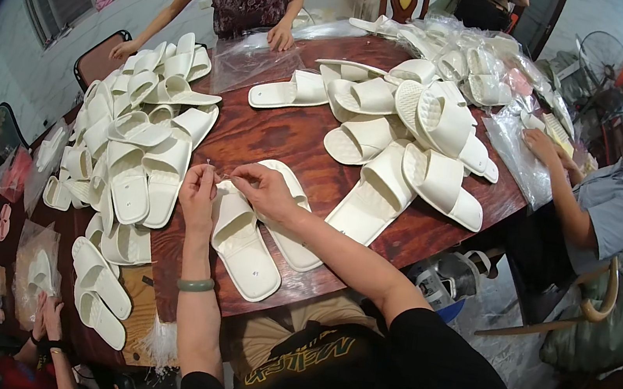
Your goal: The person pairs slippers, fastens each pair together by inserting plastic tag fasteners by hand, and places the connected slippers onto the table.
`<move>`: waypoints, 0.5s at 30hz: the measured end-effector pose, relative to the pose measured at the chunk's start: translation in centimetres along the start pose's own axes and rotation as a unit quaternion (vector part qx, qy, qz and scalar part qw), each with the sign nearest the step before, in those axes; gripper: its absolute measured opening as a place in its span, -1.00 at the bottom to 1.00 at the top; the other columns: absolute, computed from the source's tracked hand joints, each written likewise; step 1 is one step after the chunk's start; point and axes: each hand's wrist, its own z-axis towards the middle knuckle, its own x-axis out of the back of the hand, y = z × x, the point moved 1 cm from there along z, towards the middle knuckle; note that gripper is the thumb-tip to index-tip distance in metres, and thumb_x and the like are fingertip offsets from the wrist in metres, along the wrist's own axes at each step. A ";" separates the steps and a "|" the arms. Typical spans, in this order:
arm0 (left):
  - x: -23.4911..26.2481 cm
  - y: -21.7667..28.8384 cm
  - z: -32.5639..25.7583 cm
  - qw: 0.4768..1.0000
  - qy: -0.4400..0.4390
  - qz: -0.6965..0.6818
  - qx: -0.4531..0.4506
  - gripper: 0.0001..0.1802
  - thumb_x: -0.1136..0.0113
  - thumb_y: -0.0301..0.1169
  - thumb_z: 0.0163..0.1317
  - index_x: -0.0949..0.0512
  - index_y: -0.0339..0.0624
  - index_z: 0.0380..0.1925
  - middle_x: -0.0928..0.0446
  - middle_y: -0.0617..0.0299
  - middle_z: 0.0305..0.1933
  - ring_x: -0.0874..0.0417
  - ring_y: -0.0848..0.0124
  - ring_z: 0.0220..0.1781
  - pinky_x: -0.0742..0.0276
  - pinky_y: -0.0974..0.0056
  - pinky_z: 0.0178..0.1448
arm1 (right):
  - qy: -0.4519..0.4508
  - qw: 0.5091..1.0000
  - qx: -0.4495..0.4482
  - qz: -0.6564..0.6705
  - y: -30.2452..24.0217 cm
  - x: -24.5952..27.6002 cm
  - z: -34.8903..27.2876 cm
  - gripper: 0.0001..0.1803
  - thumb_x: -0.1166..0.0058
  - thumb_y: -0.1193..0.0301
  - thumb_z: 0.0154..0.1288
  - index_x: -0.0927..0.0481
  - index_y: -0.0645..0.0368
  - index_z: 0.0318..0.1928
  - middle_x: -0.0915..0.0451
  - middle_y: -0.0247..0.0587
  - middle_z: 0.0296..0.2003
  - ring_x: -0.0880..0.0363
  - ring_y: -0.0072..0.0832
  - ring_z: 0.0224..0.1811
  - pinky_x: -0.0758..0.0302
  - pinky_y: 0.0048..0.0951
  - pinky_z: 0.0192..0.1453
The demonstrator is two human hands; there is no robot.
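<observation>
Two white slippers lie side by side at the table's front edge. The near slipper (253, 265) is closest to me, and the other slipper (296, 241) sits just to its right, partly behind my right forearm. Over the far end of the near slipper, my left hand (199, 191) is closed in a pinch, a tiny pale tip showing above its fingers. Beside it my right hand (268, 195) also pinches, fingertips a short way from the left ones. What each pinch holds is too small to name.
White slippers heap up at left (131, 131) and right (423, 123) on the reddish wooden table (272, 133). Clear plastic bags (254, 65) lie beyond. Clear thin strands (162, 344) hang at the near left edge. Co-workers sit or stand left, far and right; a wooden chair (596, 303) is at right.
</observation>
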 end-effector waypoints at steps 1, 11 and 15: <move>0.0 0.0 0.0 1.000 0.005 0.011 0.005 -0.89 -0.01 -0.45 0.30 -0.46 -0.27 -0.30 -0.49 0.29 -0.42 -0.23 0.70 -0.59 -0.10 0.57 -0.53 | 0.005 1.000 0.008 -0.005 -0.2 0.0 -0.1 -0.81 -0.08 0.45 0.22 -0.57 0.34 -0.22 -0.57 -0.30 -0.36 -0.46 -0.67 -0.31 -0.44 -0.59 -0.23; -0.1 0.2 0.0 0.999 0.026 -0.027 0.006 -0.88 -0.04 -0.44 0.28 -0.49 -0.27 -0.30 -0.50 0.30 -0.41 -0.29 0.69 -0.54 -0.18 0.58 -0.47 | 0.009 1.000 0.000 -0.008 0.3 0.0 0.1 -0.82 -0.10 0.42 0.21 -0.57 0.32 -0.27 -0.57 -0.33 -0.41 -0.45 -0.69 -0.37 -0.42 -0.61 -0.31; -0.9 0.9 -0.4 0.989 -0.049 0.136 -0.026 -0.86 -0.04 -0.43 0.28 -0.50 -0.27 -0.26 -0.49 0.34 -0.38 -0.38 0.65 -0.40 -0.30 0.55 -0.30 | 0.012 0.999 -0.018 -0.046 0.2 0.2 0.2 -0.83 -0.09 0.42 0.22 -0.56 0.31 -0.28 -0.57 -0.33 -0.42 -0.44 -0.70 -0.40 -0.40 -0.62 -0.35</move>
